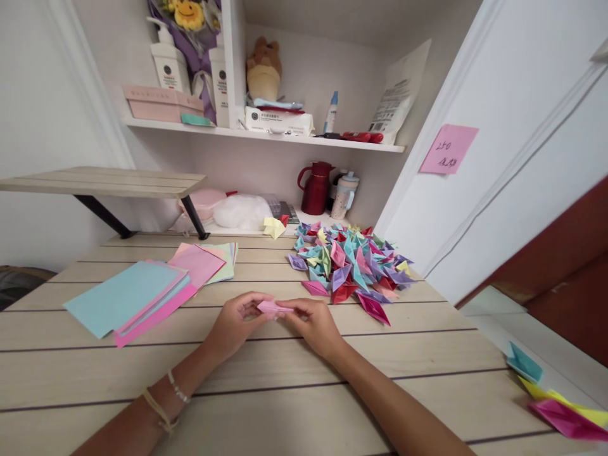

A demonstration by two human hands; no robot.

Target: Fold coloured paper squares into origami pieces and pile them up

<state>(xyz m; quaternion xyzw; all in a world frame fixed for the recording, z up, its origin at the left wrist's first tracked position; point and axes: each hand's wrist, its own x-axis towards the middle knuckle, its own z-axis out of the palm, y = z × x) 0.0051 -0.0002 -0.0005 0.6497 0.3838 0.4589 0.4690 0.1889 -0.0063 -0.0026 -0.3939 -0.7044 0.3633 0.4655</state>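
A small folded piece of pink paper (272,307) is pinched between both hands above the slatted table. My left hand (240,322) grips its left end, and my right hand (311,322) pinches its right end. Just beyond my right hand lies a big heap of folded paper boats (351,259) in teal, purple, red, pink and yellow. To the left of my left hand are stacked sheets of coloured paper, a light blue sheet (126,294) on top and a pink sheet (197,265) behind it.
A wooden riser (104,182) on black legs stands at the back left. A red thermos jug (317,189) and a pale cup (345,196) are under the white shelf (266,135). A yellow folded paper (274,228) lies at the back. More folded boats (570,418) sit at the right edge.
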